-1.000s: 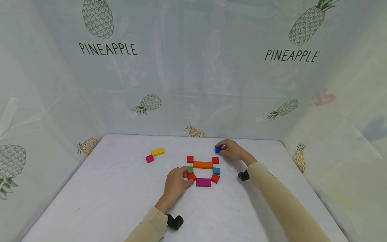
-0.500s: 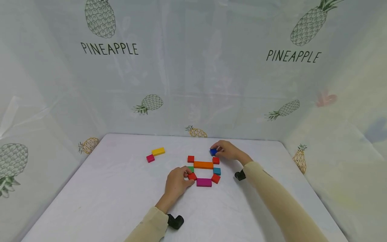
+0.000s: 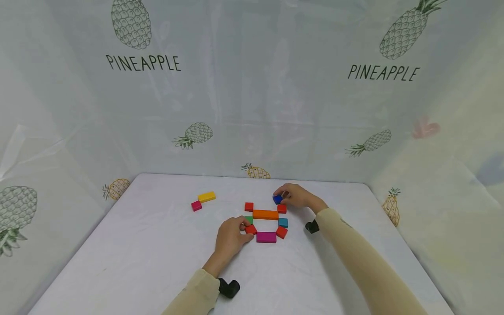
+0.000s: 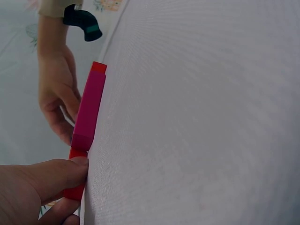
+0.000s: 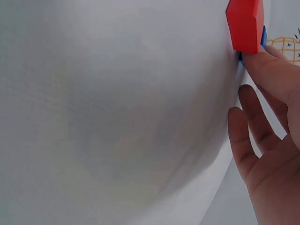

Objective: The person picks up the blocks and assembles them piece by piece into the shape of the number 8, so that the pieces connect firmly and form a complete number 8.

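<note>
On the worktop (image 3: 149,245), furthest left, a pink block (image 3: 196,205) lies corner to corner with a yellow block (image 3: 206,197). Next, the left hand (image 3: 229,238) pinches the near-left red block (image 3: 250,229) of a ring between thumb and fingers. Just beyond it are a green block (image 3: 249,219), partly covered by the fingers, then the far-left red block (image 3: 249,206). An orange block (image 3: 265,214) crosses behind; a magenta block (image 3: 266,237) lies in front, touching the pinched one. At the right come the near-right red block (image 3: 281,232), teal block (image 3: 283,222) and far-right red block (image 3: 281,208). Just beyond that last, the right hand (image 3: 297,195) grips a blue block (image 3: 278,200); whether it touches the worktop is unclear.
</note>
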`<control>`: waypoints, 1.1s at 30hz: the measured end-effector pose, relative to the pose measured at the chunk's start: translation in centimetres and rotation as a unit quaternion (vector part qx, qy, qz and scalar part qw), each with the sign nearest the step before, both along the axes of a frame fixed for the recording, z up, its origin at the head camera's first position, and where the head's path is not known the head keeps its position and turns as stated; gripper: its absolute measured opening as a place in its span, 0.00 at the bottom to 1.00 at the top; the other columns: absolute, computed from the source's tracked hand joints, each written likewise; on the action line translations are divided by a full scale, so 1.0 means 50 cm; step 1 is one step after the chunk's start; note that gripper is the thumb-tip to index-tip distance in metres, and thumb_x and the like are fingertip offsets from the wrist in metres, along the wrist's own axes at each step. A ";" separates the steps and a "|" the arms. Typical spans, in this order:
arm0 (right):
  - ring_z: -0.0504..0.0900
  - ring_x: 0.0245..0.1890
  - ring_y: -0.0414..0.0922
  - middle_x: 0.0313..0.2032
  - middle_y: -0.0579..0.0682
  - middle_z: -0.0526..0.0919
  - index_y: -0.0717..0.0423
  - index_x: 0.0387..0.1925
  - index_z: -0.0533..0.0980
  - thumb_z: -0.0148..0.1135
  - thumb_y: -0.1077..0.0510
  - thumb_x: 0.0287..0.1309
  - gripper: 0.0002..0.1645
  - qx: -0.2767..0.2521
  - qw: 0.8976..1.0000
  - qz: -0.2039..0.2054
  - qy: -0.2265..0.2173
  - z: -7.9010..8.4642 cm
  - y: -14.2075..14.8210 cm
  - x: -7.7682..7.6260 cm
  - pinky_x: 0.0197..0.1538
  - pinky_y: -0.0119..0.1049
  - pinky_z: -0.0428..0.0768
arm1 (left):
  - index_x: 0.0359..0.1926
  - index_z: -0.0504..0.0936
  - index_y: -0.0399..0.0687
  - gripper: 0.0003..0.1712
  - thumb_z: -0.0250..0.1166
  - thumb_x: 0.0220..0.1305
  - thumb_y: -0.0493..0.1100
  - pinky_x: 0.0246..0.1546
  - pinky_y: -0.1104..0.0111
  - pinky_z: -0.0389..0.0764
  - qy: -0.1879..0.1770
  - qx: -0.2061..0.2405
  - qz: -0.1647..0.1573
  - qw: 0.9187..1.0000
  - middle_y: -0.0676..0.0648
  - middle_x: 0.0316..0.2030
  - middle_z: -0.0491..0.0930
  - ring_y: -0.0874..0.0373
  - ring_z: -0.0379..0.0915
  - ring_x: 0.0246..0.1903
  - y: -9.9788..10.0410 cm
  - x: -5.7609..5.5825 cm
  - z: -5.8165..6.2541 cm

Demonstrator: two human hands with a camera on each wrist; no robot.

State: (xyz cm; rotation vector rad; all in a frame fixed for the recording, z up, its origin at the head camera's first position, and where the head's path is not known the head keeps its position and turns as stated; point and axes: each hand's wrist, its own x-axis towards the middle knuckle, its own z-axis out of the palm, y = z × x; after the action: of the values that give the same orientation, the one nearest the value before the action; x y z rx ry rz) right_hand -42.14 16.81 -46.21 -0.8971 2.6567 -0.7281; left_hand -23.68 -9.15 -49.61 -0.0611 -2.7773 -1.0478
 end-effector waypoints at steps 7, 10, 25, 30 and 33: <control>0.83 0.56 0.52 0.57 0.53 0.85 0.53 0.59 0.85 0.69 0.65 0.69 0.19 0.000 1.000 0.001 -0.004 0.001 0.007 -0.007 0.63 0.49 0.82 | 0.42 0.87 0.50 0.16 0.83 0.56 0.43 0.34 0.65 0.72 0.005 0.000 0.000 1.000 0.50 0.30 0.77 0.56 0.69 0.33 -0.001 -0.004 -0.005; 0.83 0.56 0.52 0.57 0.53 0.85 0.52 0.58 0.85 0.69 0.65 0.69 0.18 -0.001 1.000 -0.004 -0.006 -0.002 0.008 -0.008 0.63 0.49 0.82 | 0.42 0.87 0.50 0.15 0.83 0.56 0.43 0.34 0.65 0.72 0.004 -0.001 0.000 1.000 0.50 0.31 0.77 0.56 0.69 0.33 -0.001 -0.004 -0.006; 0.82 0.57 0.53 0.57 0.52 0.84 0.51 0.59 0.85 0.68 0.64 0.70 0.19 -0.001 1.000 -0.001 0.000 -0.004 0.010 -0.007 0.64 0.51 0.81 | 0.42 0.87 0.50 0.16 0.83 0.56 0.44 0.35 0.65 0.73 0.001 -0.003 -0.002 1.000 0.51 0.30 0.76 0.56 0.69 0.33 0.000 -0.008 -0.008; 0.82 0.57 0.52 0.57 0.51 0.84 0.50 0.60 0.85 0.69 0.64 0.70 0.20 -0.003 1.000 -0.005 -0.007 -0.006 0.011 -0.010 0.64 0.50 0.81 | 0.42 0.87 0.50 0.16 0.83 0.55 0.44 0.34 0.65 0.73 0.003 -0.003 -0.001 1.000 0.51 0.30 0.76 0.57 0.70 0.33 0.000 -0.008 -0.008; 0.82 0.58 0.52 0.57 0.51 0.84 0.49 0.60 0.85 0.68 0.65 0.70 0.20 0.000 1.000 -0.009 -0.009 -0.010 0.011 -0.013 0.65 0.50 0.81 | 0.43 0.87 0.50 0.16 0.83 0.56 0.44 0.35 0.65 0.73 0.003 -0.004 -0.001 1.000 0.51 0.30 0.76 0.57 0.70 0.33 -0.001 -0.008 -0.008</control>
State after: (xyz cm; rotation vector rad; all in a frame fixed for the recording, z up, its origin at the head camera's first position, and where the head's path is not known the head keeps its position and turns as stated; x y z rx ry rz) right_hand -42.79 17.34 -46.71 -0.8630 2.6533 -0.7376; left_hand -24.06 -9.18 -50.02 -0.0685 -2.7766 -1.0368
